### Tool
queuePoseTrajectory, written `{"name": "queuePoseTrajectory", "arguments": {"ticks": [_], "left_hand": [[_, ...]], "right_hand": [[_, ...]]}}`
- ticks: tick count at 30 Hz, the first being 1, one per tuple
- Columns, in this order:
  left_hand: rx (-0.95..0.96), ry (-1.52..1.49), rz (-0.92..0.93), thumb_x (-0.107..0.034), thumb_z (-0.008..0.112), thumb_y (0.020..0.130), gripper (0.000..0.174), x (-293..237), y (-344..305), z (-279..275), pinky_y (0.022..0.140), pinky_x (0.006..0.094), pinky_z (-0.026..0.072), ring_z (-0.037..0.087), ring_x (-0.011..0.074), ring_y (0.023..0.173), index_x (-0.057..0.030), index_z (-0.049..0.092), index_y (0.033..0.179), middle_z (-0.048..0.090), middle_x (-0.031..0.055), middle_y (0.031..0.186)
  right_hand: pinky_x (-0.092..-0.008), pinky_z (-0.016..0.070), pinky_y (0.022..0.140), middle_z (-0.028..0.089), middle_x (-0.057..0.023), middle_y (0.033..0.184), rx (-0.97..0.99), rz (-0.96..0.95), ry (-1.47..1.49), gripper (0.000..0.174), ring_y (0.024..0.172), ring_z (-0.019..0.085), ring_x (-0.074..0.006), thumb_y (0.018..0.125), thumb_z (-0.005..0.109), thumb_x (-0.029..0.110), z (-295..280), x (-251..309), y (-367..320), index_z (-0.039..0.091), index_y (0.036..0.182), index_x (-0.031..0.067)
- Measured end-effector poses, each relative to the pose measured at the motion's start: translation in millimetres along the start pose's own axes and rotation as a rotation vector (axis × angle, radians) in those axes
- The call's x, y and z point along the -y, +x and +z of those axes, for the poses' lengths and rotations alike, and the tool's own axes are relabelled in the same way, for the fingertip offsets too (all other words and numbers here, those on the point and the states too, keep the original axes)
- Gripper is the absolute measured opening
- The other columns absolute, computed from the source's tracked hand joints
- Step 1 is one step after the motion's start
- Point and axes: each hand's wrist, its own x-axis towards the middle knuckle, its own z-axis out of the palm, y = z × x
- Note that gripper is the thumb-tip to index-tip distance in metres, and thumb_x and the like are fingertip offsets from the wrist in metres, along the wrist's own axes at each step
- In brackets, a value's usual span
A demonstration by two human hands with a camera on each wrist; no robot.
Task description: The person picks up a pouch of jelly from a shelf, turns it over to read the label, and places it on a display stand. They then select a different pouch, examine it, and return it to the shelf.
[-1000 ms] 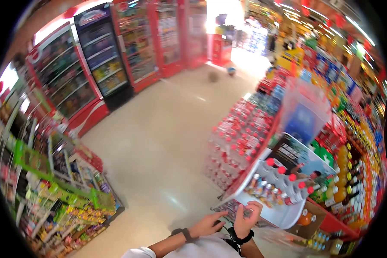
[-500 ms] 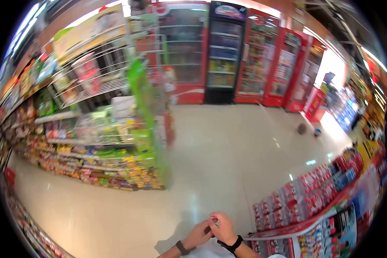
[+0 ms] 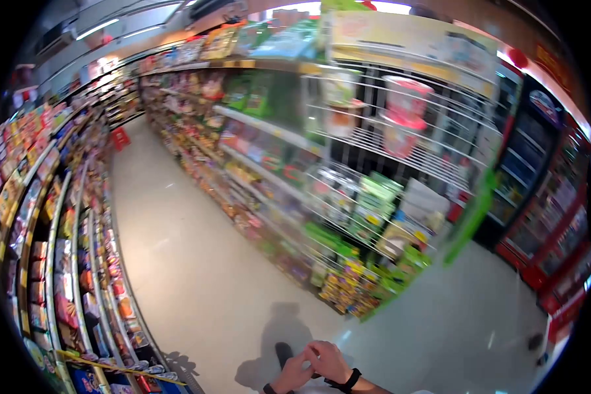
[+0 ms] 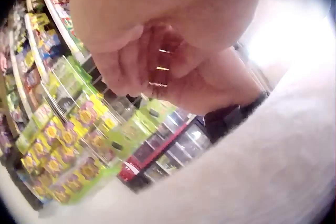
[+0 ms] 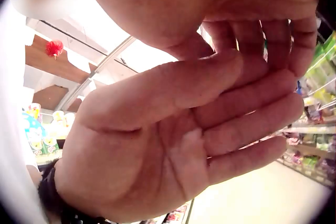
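Note:
Low in the head view, my left hand point(image 3: 293, 374) and right hand point(image 3: 329, 361) meet in front of my body, fingers overlapping. In the right wrist view the left hand point(image 5: 163, 155) shows its palm, with fingers loosely extended and the thumb under the right hand point(image 5: 157, 3). The right fingers bend gently against the left ones. From the left wrist, the left hand point(image 4: 168, 8) fills the top, and the right hand point(image 4: 210, 79) lies behind it. No object shows between the palms. A black band point(image 3: 352, 379) circles the right wrist.
Snack shelves point(image 3: 72, 262) line the left side of an aisle floor point(image 3: 177, 249). A wire rack point(image 3: 400, 144) with cup packages and bagged goods ends the shelf run ahead. Drink fridges point(image 3: 532, 157) stand at the right, and a red floor sign point(image 3: 119, 138) sits far down the aisle.
The head view has swung left, from the bottled drinks and fridges to the snack aisle. My hands, apart a second ago, have come together and stay in contact.

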Motion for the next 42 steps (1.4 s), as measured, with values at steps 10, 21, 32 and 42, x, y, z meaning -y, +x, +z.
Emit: {"name": "queuePoseTrajectory", "arguments": {"ticks": [10,21,32,42], "left_hand": [[-0.238,0.127,-0.026,-0.017,0.074,0.088,0.027,55.6,67.4,-156.1,0.082,0.0383,0.0557,0.070,0.0353,0.094,-0.0043,0.067,0.111,0.072,0.0176,0.101],[-0.611,-0.053,-0.329,-0.008,0.062,0.090,0.012,31.8,117.8,-311.5,0.060,0.0371,0.0486,0.058,0.0237,0.064,0.0022,0.066,0.095,0.065,0.0190,0.075],[-0.625,0.130,-0.291,-0.011,0.070,0.085,0.013,123.9,155.7,-525.4,0.063,0.0394,0.0516,0.066,0.0282,0.071,-0.0008,0.066,0.091,0.067,0.0175,0.081],[-0.550,0.148,-0.322,-0.017,0.072,0.083,0.015,147.1,206.4,-676.1,0.066,0.0382,0.0547,0.069,0.0295,0.076,-0.0043,0.072,0.091,0.071,0.0155,0.083]], "right_hand": [[-0.0428,0.0525,0.074,0.068,-0.0191,0.090,0.278,-0.130,0.090,0.021,0.084,0.065,-0.0383,0.092,0.064,0.021,74.3,41.8,190.8,0.068,0.097,0.0005],[-0.0423,0.0523,0.071,0.068,-0.0190,0.085,0.572,-0.209,0.066,0.023,0.080,0.067,-0.0375,0.097,0.059,0.022,187.1,94.3,343.9,0.069,0.098,0.0014],[-0.0429,0.0531,0.069,0.068,-0.0194,0.085,0.625,-0.269,-0.027,0.025,0.078,0.067,-0.0385,0.097,0.059,0.025,330.6,182.9,519.6,0.068,0.096,0.0018],[-0.0420,0.0534,0.069,0.068,-0.0203,0.086,0.658,-0.233,0.049,0.023,0.079,0.067,-0.0383,0.096,0.062,0.023,419.7,235.9,644.5,0.068,0.096,0.0009]]}}
